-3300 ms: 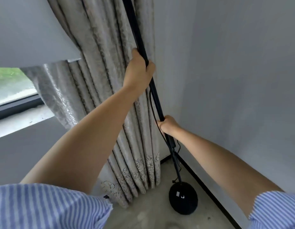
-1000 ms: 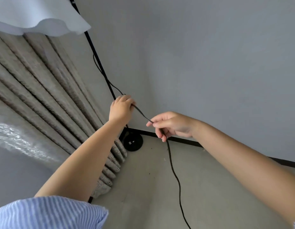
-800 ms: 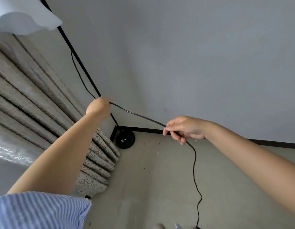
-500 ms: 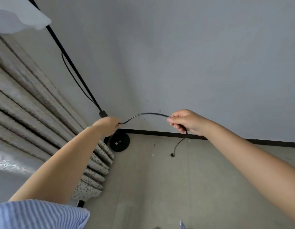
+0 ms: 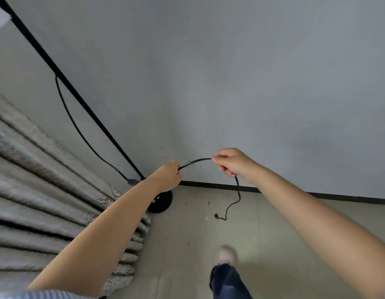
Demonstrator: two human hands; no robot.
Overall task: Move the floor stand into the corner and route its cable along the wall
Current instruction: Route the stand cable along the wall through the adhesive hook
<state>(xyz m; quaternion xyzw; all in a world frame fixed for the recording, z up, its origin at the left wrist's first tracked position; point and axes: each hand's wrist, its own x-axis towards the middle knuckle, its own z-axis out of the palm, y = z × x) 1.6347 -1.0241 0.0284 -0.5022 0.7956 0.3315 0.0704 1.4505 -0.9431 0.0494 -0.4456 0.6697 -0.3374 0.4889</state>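
The black floor stand stands in the corner, its round base on the floor beside the curtain. Its thin black cable hangs off the pole, runs down to a small inline box, then passes through both hands. My left hand grips the cable just above the base. My right hand pinches it a short way to the right, in front of the wall. The free end dangles from my right hand down to the floor, ending in a small plug.
A beige patterned curtain fills the left side, touching the base. The grey wall meets the floor at a black skirting strip. My foot in a light shoe is on the concrete floor at the bottom middle.
Both hands have slid along the cable toward its end and come lower and closer together. The loose tail below my right hand is short now. My foot has stepped into view.
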